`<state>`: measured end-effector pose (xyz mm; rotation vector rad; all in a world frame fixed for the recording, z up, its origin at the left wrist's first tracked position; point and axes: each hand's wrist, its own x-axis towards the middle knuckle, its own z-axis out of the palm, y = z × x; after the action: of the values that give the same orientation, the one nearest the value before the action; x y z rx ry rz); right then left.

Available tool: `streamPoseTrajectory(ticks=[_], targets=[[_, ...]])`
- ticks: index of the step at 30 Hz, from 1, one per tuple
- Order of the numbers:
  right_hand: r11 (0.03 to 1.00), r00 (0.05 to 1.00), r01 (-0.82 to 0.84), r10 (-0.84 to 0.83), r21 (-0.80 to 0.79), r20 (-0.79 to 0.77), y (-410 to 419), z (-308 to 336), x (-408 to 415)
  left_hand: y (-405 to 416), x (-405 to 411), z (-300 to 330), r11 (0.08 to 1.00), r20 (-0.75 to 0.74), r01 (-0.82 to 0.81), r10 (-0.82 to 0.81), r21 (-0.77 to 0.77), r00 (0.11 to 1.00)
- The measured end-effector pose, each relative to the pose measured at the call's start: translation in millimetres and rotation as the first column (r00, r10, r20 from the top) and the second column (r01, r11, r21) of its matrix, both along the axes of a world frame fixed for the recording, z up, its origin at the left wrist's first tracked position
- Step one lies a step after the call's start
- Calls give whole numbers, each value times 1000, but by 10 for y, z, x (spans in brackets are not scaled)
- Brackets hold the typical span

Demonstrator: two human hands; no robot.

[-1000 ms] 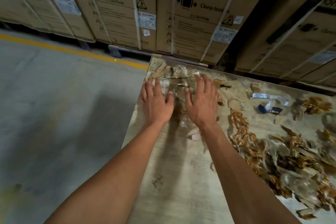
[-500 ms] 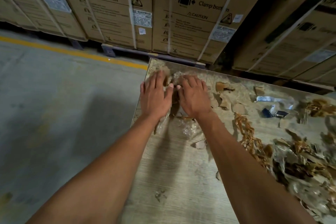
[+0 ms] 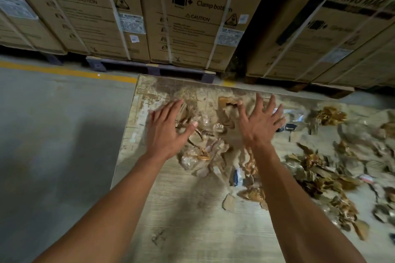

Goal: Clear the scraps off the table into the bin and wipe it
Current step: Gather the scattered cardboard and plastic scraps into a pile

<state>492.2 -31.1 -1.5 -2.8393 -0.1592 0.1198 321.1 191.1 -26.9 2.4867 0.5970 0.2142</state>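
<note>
Head view: left hand (image 3: 168,132) and right hand (image 3: 259,121), fingers spread wide and holding nothing, flank a scrap pile (image 3: 205,151) on the tabletop (image 3: 192,220), apparently to corral it.

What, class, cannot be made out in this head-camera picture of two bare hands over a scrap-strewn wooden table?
- The bin: none in the head view; it lies outside the frame.
- The light wooden table: its right side is cut off by the frame's right edge.
- Brown and clear scraps: some lie hidden under the open left hand and right hand.
- Left hand's fingertips: motion-blurred.
- Small print on the cardboard boxes: too small.
</note>
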Motion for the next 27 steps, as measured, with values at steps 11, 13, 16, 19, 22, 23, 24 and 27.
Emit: streamPoseTrajectory(ticks=[11,13,16,19,22,23,24,27], targets=[[968,968,-249,249,19,32,111,-46,-239,-214,147,-64,997,-29,-43,45,57,999],[954,951,-297,293,36,97,136,-17,-401,-241,156,-58,999,-17,-41,41,31,999],[954,945,-282,258,101,202,102,-23,-457,-255,154,-51,997,16,-72,72,-21,997],[983,965,-147,118,113,233,9,-60,-249,-265,152,-38,994,37,-94,96,-59,995],[993,996,-47,38,105,84,-71,-137,17,-279,167,-24,994,45,-103,104,-32,994],[993,998,-67,65,96,22,-80,-165,68,-285,170,-28,995,38,-103,103,-19,994],[990,994,-109,111,84,-16,-75,-193,90,-289,171,-35,995,29,-102,102,-8,994],[970,972,-231,233,76,-17,36,-179,-42,-283,164,-65,995,18,-95,95,14,995]])
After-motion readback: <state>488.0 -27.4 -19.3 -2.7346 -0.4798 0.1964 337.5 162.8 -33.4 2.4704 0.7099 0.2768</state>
